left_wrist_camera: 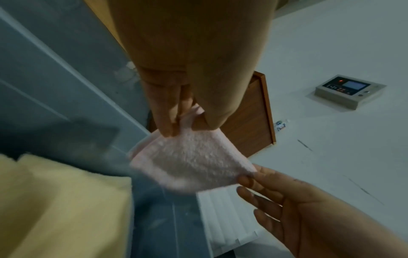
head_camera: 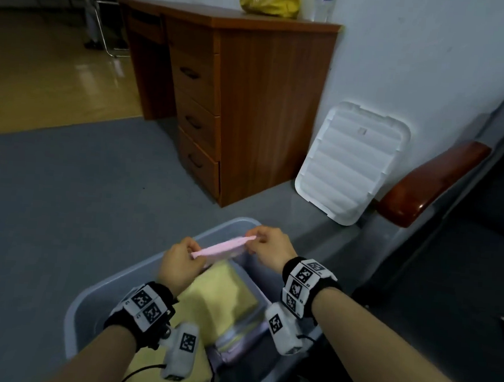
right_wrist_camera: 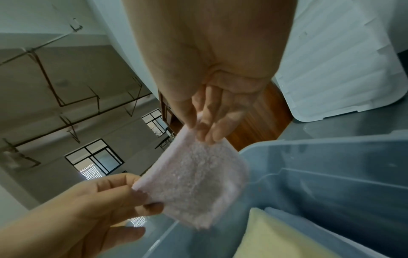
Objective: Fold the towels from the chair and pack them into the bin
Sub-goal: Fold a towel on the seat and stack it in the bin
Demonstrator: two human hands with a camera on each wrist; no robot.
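Above far end of grey bin (head_camera: pixel 244 222): left hand (head_camera: pixel 180 260) and right hand (head_camera: pixel 271 246) each pinch opposite end of small folded pink towel (head_camera: pixel 221 246), keeping fold taut, likely for flat drop beside folded yellow towels (head_camera: pixel 223 295) already packed inside.

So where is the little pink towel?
In the head view, the pink towel is held between left hand and right hand, above the bin.

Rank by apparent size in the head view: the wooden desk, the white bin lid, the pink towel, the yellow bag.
1. wooden desk
2. white bin lid
3. yellow bag, cut off by the frame
4. pink towel, seen edge-on
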